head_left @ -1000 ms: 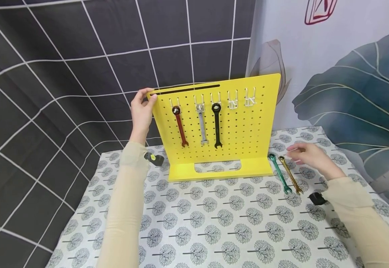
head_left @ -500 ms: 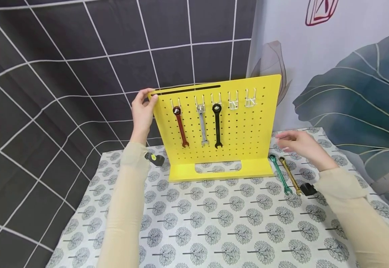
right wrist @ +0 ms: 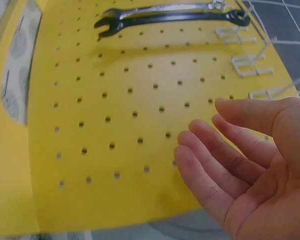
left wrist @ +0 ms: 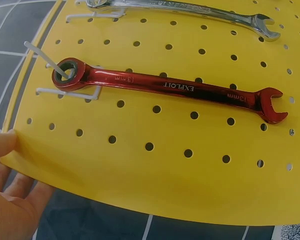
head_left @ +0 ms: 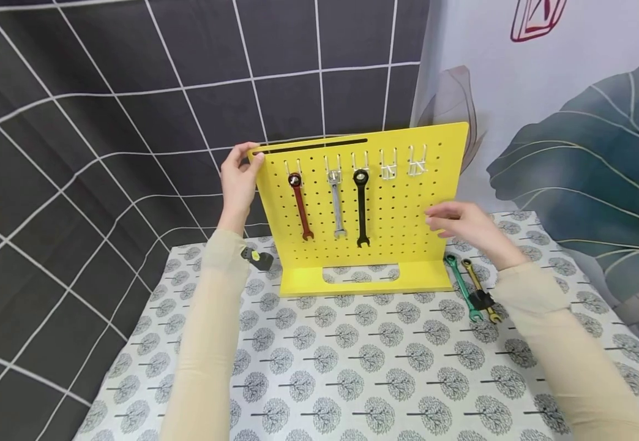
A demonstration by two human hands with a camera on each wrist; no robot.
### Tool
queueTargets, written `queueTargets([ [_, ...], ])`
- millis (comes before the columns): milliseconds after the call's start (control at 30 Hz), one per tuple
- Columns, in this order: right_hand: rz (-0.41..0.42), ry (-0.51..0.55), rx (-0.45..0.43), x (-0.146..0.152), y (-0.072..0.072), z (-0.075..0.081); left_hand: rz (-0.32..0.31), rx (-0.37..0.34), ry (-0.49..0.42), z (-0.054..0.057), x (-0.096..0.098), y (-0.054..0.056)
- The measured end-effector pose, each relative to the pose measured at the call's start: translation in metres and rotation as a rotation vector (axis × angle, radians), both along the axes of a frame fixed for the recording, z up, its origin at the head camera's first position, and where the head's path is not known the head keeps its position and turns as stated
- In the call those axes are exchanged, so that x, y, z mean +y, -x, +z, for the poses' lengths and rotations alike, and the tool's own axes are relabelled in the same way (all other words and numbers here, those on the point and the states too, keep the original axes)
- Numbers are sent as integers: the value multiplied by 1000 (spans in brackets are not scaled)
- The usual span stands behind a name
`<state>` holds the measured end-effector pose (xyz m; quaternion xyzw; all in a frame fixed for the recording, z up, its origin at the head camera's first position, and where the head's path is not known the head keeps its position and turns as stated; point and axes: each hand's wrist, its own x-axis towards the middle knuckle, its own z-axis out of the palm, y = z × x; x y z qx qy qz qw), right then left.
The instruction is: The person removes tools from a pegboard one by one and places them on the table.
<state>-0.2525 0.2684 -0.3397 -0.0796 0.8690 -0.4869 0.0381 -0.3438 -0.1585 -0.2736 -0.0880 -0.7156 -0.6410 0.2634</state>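
Bright, even light covers the board (head_left: pixel 396 211). In the left wrist view, the red wrench (left wrist: pixel 165 87) on the board gleams, its lettering sharp, while the board's edge bows. The right wrist view is hazier: pale glare mid-board, a soft shadow on the board beside the black wrench (right wrist: pixel 175 19), softened side edge.

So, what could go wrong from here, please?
The left hand grips the yellow board by its top corner; a careless pull might tip it. The red wrench hangs by its ring end, so a jolt could shake it off. The right hand, near the yellow board, might bump it.
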Motion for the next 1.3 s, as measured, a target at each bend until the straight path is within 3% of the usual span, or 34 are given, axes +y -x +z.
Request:
queueTargets([
  [333,57,40,21,-30,11,9,-9,-2,7,1,2,1],
  [567,61,20,50,-42,19,6,-9,-3,13,0,5,2],
  [1100,128,115,45,-68,28,1,-14,-23,20,-1,6,2],
  [1300,164,138,54,-85,34,4,10,-10,7,1,1,-1],
])
